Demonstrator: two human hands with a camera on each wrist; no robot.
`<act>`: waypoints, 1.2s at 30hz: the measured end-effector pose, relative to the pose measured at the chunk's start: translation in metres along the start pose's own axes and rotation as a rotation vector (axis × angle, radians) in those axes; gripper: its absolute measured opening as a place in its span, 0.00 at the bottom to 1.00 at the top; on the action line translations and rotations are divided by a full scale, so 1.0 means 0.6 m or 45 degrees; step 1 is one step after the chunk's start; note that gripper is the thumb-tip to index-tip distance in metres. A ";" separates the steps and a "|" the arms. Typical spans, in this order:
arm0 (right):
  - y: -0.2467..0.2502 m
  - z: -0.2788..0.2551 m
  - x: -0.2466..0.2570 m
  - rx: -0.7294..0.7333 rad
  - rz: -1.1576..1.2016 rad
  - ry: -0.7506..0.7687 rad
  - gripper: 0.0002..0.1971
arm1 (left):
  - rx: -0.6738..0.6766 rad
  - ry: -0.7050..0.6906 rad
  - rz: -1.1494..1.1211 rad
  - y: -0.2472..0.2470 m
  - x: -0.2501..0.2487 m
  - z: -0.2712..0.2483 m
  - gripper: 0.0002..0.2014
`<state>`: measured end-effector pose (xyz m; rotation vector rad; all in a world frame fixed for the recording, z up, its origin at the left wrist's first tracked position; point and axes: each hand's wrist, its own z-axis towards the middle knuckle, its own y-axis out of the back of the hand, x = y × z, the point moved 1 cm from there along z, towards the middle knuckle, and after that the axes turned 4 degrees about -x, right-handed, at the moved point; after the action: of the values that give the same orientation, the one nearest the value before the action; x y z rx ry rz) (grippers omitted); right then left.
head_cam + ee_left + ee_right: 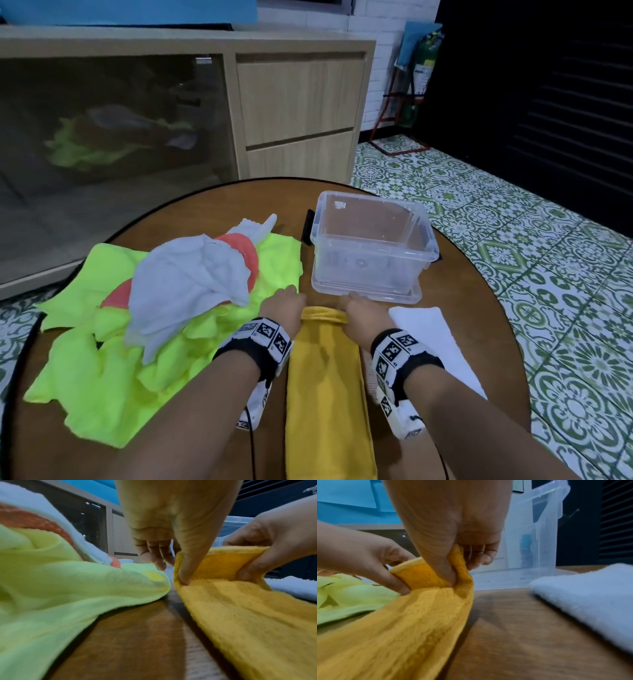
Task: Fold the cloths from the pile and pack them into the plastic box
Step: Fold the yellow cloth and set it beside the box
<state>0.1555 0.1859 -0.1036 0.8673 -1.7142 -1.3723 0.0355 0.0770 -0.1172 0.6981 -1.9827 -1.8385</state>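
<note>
A yellow cloth lies as a long narrow strip on the round wooden table, running from the near edge toward the clear plastic box. My left hand pinches its far left corner and my right hand pinches its far right corner; the far end is lifted and curled back. In the right wrist view the thumb presses into the yellow cloth. The box is empty. A pile of neon green, white and red cloths lies to the left.
A folded white cloth lies flat right of the yellow strip, also seen as the white cloth. A black object sits behind the box. A wooden cabinet and patterned tile floor lie beyond the table.
</note>
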 end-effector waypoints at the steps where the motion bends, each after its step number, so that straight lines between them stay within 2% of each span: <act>1: 0.003 -0.004 -0.002 -0.036 0.012 0.023 0.16 | -0.059 -0.004 -0.059 0.002 0.002 -0.005 0.11; 6: -0.008 -0.052 -0.009 -0.138 0.067 0.136 0.12 | -0.169 -0.119 -0.213 0.005 -0.003 -0.060 0.06; 10: -0.028 -0.102 -0.008 -0.110 0.140 0.190 0.12 | -0.103 -0.167 -0.166 -0.015 -0.012 -0.112 0.04; 17: -0.044 -0.138 0.010 0.160 -0.050 0.257 0.20 | 0.035 -0.175 -0.007 -0.049 0.000 -0.157 0.14; 20: -0.036 -0.148 0.013 0.149 -0.161 0.296 0.23 | -0.075 -0.259 0.040 -0.041 0.002 -0.169 0.17; 22: -0.030 -0.151 0.013 -0.005 -0.146 0.322 0.34 | -0.226 -0.356 -0.039 -0.033 -0.002 -0.165 0.23; 23: -0.029 -0.151 0.015 -0.040 -0.130 0.331 0.42 | -0.235 -0.404 -0.075 -0.031 -0.006 -0.163 0.28; 25: -0.042 -0.151 0.019 0.078 -0.154 0.333 0.55 | -0.037 -0.466 -0.017 -0.038 -0.019 -0.167 0.39; 27: -0.067 -0.154 0.023 0.255 -0.170 0.305 0.63 | 0.221 -0.443 0.019 -0.059 -0.027 -0.177 0.50; 30: -0.093 -0.150 0.017 0.338 -0.199 0.229 0.74 | 0.351 -0.408 0.052 -0.083 -0.026 -0.183 0.64; 31: -0.096 -0.148 0.014 0.347 -0.196 0.213 0.75 | 0.395 -0.392 0.058 -0.080 -0.026 -0.183 0.62; 34: -0.083 -0.147 0.015 0.364 -0.170 0.238 0.72 | 0.489 -0.362 0.092 -0.054 -0.029 -0.175 0.37; 36: -0.065 -0.138 0.011 0.348 -0.037 0.205 0.63 | 0.428 -0.371 0.016 -0.028 -0.025 -0.161 0.29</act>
<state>0.2268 0.1340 -0.1299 1.1261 -1.7928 -1.0687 0.1041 0.0057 -0.1230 0.5264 -2.5153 -1.6955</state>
